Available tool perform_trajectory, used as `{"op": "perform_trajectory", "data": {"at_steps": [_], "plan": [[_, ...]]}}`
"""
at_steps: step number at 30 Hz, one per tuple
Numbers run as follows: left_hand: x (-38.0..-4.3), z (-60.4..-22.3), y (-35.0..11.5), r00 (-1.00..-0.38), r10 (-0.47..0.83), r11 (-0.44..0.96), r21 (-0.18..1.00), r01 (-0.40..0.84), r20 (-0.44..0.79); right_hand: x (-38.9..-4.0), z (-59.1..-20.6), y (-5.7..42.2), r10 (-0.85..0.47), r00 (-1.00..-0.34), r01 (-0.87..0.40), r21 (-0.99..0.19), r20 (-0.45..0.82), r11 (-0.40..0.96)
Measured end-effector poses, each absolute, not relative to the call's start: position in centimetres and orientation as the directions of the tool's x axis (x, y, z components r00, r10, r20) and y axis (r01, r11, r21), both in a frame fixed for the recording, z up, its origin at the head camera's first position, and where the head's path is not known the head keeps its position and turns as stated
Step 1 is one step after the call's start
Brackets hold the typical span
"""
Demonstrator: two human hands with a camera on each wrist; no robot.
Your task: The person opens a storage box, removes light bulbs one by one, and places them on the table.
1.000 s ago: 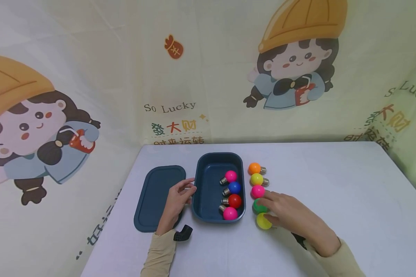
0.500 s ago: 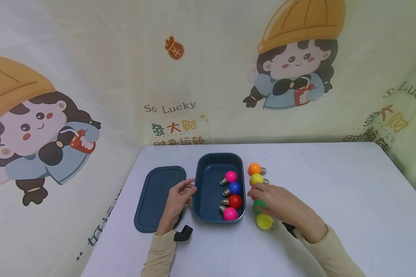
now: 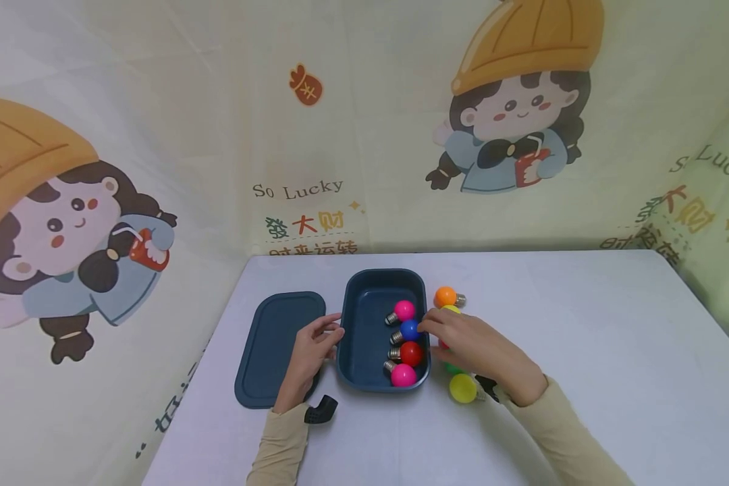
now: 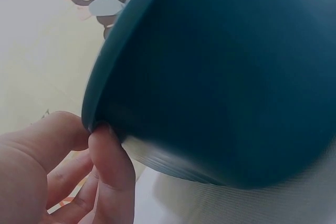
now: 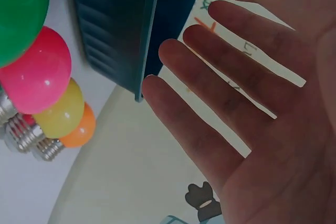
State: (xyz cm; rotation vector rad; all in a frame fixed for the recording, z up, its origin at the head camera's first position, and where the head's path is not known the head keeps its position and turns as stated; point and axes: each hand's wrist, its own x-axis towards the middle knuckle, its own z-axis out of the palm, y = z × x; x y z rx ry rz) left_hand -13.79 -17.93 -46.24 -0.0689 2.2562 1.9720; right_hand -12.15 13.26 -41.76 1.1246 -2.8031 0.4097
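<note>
In the head view a dark blue plastic container [image 3: 364,351] sits mid-table. Pink, blue [image 3: 409,329] and red light bulbs [image 3: 411,353] lie along its right side. My left hand [image 3: 312,347] pinches the left rim between thumb and finger; the left wrist view shows the fingertips at the rim [image 4: 100,82]. My right hand [image 3: 482,347] reaches over the right rim, fingertips by the blue bulb. In the right wrist view its fingers [image 5: 210,93] are straight and spread, holding nothing. Beneath that hand, a green bulb [image 5: 21,14] and a pink bulb [image 5: 39,72] are partly hidden in the head view.
A flat dark blue lid [image 3: 264,351] lies left of the container, partly under the left forearm. Right of the container runs a column of bulbs, from orange [image 3: 445,297] at the back to yellow [image 3: 463,389] at the front. A printed cloth [image 3: 401,223] hangs behind the table.
My right hand has moved left and away from me, from over the bulb column to above the container's right rim. My left hand and the bulbs stay in place.
</note>
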Motion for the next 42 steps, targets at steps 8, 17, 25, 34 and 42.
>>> {"op": "perform_trajectory", "data": {"at_steps": [8,17,25,34,42], "plan": [[-14.8,-48.6,-18.5,-0.990,0.046,0.112,0.986,-0.126,-0.132,-13.4,-41.7,12.0,-0.673,-0.717,-0.697,-0.202,0.182,0.688],[-15.0,-49.4,-18.6,-0.994,0.033,0.125,0.987,-0.102,-0.107,-15.3,-42.1,11.1,-0.690,-0.689,-0.725,-0.200,0.224,0.659],[-14.9,-48.7,-18.6,-0.988,0.047,0.120,0.983,-0.140,-0.147,-16.7,-42.0,10.1,-0.680,-0.713,-0.698,-0.273,0.173,0.662],[-13.9,-46.3,-18.0,-0.986,0.072,0.123,0.983,-0.140,-0.149,-18.0,-42.4,9.3,-0.675,-0.729,-0.676,-0.274,0.112,0.684],[-14.0,-46.8,-18.1,-0.988,0.065,0.117,0.985,-0.130,-0.138,-19.3,-43.4,8.7,-0.673,-0.732,-0.675,-0.242,0.105,0.697]]}}
